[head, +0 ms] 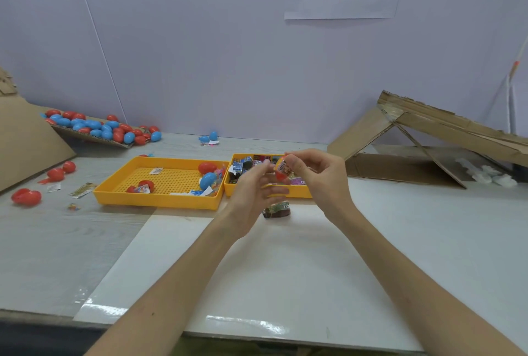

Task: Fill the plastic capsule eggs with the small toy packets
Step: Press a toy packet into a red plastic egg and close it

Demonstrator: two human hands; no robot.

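Orange capsule egg (pixel 281 177) is pinched by the fingers (pixel 294 165) of the right hand (pixel 317 178) above the packet tray (pixel 300 192), a toy packet (pixel 283 166) seated in its mouth; the left hand (pixel 254 187) is held open, empty, beside it. Open shells (pixel 25 197) on the worktop (pixel 371 241) suggest much is left

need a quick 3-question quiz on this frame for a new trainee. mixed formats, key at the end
1. True or false: the right hand holds a red capsule egg.
2. Where do most of the toy packets lie? A) in a blue bucket B) in the right yellow tray C) in a glass jar
3. Fill in: the pile of eggs at the back left rests on a sheet of ___.
Key: 1 true; 2 B; 3 cardboard.
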